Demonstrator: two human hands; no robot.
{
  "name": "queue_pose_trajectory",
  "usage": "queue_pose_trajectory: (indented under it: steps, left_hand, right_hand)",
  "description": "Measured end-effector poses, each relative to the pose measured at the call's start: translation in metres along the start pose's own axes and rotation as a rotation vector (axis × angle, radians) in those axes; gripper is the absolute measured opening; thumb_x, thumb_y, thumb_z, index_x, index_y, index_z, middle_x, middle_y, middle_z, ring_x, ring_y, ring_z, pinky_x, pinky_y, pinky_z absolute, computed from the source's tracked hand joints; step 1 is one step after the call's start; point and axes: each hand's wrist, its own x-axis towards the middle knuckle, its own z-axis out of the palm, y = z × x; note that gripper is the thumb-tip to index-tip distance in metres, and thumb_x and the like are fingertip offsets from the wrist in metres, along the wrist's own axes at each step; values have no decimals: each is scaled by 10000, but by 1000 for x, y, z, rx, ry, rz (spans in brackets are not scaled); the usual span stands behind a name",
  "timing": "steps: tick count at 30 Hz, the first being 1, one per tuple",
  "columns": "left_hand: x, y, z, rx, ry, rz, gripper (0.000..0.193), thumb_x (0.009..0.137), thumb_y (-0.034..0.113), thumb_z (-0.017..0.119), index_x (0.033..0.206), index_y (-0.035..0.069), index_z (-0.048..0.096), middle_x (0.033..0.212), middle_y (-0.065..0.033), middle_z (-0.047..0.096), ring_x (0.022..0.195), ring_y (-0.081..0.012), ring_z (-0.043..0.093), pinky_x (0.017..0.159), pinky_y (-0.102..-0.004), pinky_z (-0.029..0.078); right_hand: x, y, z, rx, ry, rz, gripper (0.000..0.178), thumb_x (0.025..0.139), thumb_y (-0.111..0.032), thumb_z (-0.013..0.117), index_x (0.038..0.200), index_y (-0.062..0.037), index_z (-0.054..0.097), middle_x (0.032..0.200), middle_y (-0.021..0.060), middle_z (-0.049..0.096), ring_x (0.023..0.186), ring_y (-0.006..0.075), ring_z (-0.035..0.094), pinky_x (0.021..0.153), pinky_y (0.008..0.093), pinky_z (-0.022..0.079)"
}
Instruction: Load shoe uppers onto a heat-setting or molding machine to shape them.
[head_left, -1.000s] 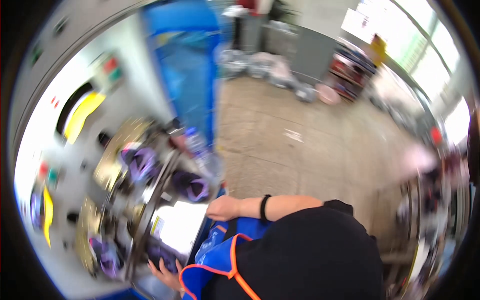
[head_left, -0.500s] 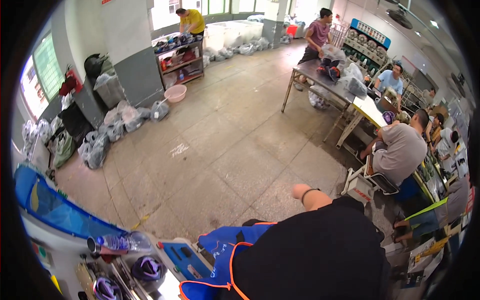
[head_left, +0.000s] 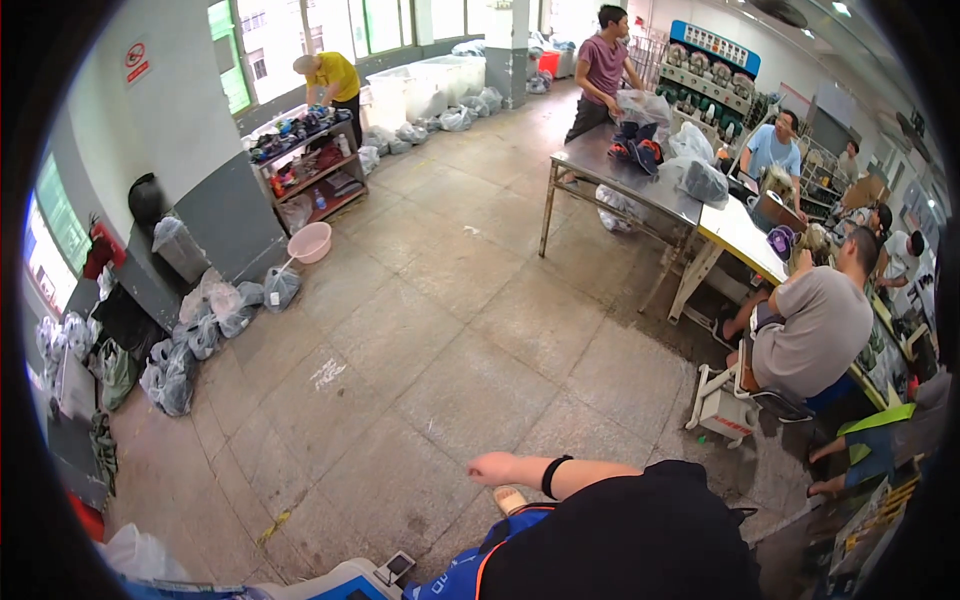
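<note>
One right hand (head_left: 492, 467), fingers seemingly curled; pinching something or not, cannot tell. Nearest work equipment: a blue-and-white machine panel (head_left: 345, 580), below and left of the hand, apart from it. Left hand out of view. Gone from sight since half a second ago, the purple pieces; hence no visible handling of them at present. Just below the hand, a sandalled foot (head_left: 510, 499); around, tiled floor (head_left: 470, 360). Farther off, up-left of the hand, a pink basin (head_left: 310, 243); up-right, a metal table (head_left: 590, 157) and a seated co-worker (head_left: 815, 320).
</note>
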Motion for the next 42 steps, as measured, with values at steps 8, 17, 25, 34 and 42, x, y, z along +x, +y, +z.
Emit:
queue_pose_trajectory:
  steps: [8,17,25,34,42]
  left_hand:
    - [47,150,-83,133,-82,270,429,851,424,603,1098,74,626,1093,-188,635,1010,-328,648,800,-453,542]
    - [84,333,-134,274,-227,570,411,821,370,626,1060,37,647,1100,-211,639,1049,-328,634,857,-433,518]
    - [106,577,-153,373,-379,822,394,795,322,645,1027,3,665,1106,-232,642,1084,-327,621,907,-415,496]
    - [97,948,-208,764,-415,1276,367,790,297,584,947,-11,705,953,-244,678,988,-305,668,876,-385,514]
    - [-134,1294,-252,186,-404,1177,354,882,254,545,1188,104,640,1062,-134,685,949,-250,660,817,-391,519]
  right_hand:
    - [-58,132,-77,-243,-108,295,250,859,-222,568,1023,-61,666,983,165,684,942,344,658,777,458,529]
    - [-75,210,-120,-187,-121,468,260,813,-213,585,981,-53,703,1023,171,689,958,349,661,783,453,541]
    - [-49,259,-176,358,106,537,419,876,-371,561,1221,-137,609,1150,102,666,1045,316,628,887,428,501]
    - [-210,452,-161,627,793,1604,269,811,-224,587,956,-23,691,861,173,707,808,274,697,735,399,542]
    - [-140,477,-211,696,513,1332,263,832,-275,598,926,-59,714,820,145,710,802,268,701,732,393,534]
